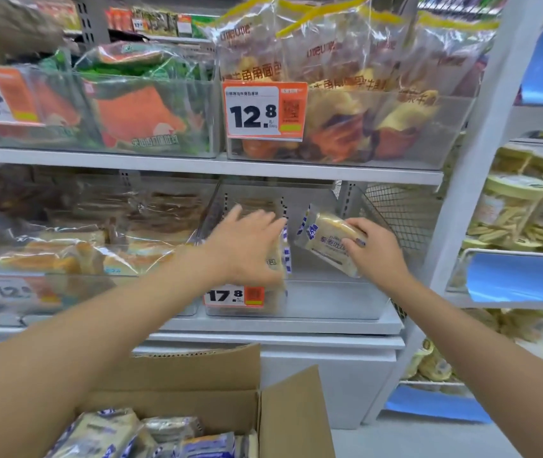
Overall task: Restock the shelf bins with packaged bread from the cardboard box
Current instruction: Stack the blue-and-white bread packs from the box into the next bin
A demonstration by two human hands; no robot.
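My right hand (pixel 374 249) grips a clear bread packet with blue print (pixel 324 238), tilted, over the right part of a clear shelf bin (pixel 329 300) on the lower shelf. My left hand (pixel 250 244) reaches into the same bin with fingers spread, pressing against another bread packet (pixel 284 256) standing at the bin's left side. The bin carries a 17.8 price tag (pixel 234 296). An open cardboard box (pixel 204 378) sits at the bottom, with several more blue-and-white bread packets (pixel 151 434) inside.
A neighbouring bin on the left (pixel 75 285) holds other bread packs. The upper shelf (pixel 207 165) carries bins of bagged bread with a 12.8 tag (pixel 265 110). A white upright post (pixel 481 166) stands right of the bin, and tubs of snacks (pixel 521 209) sit beyond.
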